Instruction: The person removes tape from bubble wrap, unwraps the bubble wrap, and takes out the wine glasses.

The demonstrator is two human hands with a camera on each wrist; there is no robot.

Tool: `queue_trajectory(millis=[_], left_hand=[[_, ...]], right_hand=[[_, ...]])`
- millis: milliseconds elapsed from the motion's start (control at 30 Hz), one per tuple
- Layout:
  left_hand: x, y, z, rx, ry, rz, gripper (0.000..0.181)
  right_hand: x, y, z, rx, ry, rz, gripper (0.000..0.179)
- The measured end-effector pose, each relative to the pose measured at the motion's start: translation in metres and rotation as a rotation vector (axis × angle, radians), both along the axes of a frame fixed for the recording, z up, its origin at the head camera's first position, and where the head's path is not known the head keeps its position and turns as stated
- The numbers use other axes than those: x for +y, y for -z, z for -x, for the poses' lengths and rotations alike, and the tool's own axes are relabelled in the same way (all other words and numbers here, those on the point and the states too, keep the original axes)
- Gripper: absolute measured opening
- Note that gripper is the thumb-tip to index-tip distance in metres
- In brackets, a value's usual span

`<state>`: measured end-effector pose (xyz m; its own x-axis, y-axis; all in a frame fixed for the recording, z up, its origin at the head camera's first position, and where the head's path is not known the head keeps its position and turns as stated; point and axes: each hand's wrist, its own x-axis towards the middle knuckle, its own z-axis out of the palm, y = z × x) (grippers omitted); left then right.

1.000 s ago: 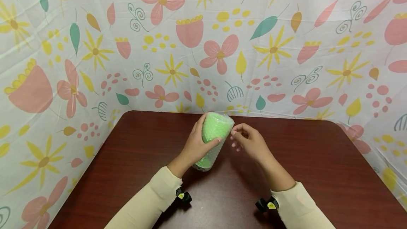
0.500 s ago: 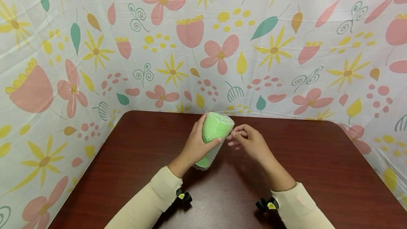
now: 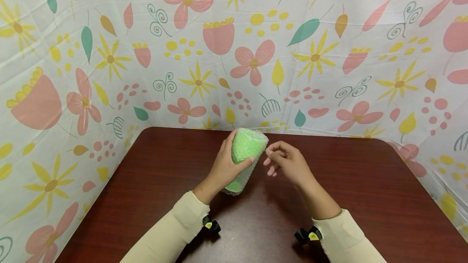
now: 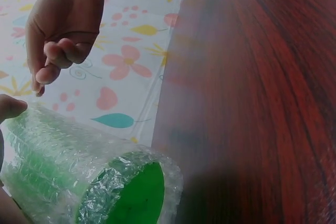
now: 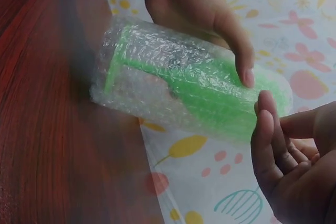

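A green goblet (image 5: 215, 90) lies wrapped in clear bubble wrap (image 5: 142, 95); its stem and round foot show through in the right wrist view. My left hand (image 3: 224, 163) grips the bundle from its left side, thumb across the front, and holds it tilted over the table. In the left wrist view the goblet's green foot (image 4: 139, 198) faces the camera inside the wrap's end. My right hand (image 3: 289, 163) is at the upper right edge of the bundle, thumb and index fingertips together, the other fingers partly bent. Whether a bit of clear wrap or tape is between those fingertips cannot be made out.
A dark red-brown wooden table (image 3: 153, 182) with rounded far corners lies under both hands. Behind it and along the sides hangs a white cloth (image 3: 252, 23) printed with flowers and leaves. Black wrist cameras are strapped on both cream sleeves (image 3: 183, 218).
My right hand's fingers shift slightly toward the bundle's edge, then draw back a little, the lower fingers moving down and away. My left hand keeps its hold, with the bundle almost still.
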<state>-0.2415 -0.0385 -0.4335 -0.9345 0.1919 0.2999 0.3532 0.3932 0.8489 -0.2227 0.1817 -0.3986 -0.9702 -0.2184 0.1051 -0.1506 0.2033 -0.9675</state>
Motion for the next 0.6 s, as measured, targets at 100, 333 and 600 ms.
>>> queue_trajectory(millis=[100, 333, 600], left_hand=[[-0.0001, 0.0003, 0.0001, 0.002, -0.005, 0.004, 0.099], [0.0000, -0.0015, -0.0004, -0.004, 0.003, 0.011, 0.100], [-0.0006, -0.0008, 0.0001, -0.001, 0.028, 0.016, 0.101]], right_hand=[[-0.0014, -0.0006, 0.0004, -0.022, -0.006, 0.017, 0.023], [-0.0016, 0.0014, 0.0028, -0.024, -0.014, 0.043, 0.028], [-0.0010, 0.0024, 0.0026, -0.008, -0.019, 0.014, 0.031]])
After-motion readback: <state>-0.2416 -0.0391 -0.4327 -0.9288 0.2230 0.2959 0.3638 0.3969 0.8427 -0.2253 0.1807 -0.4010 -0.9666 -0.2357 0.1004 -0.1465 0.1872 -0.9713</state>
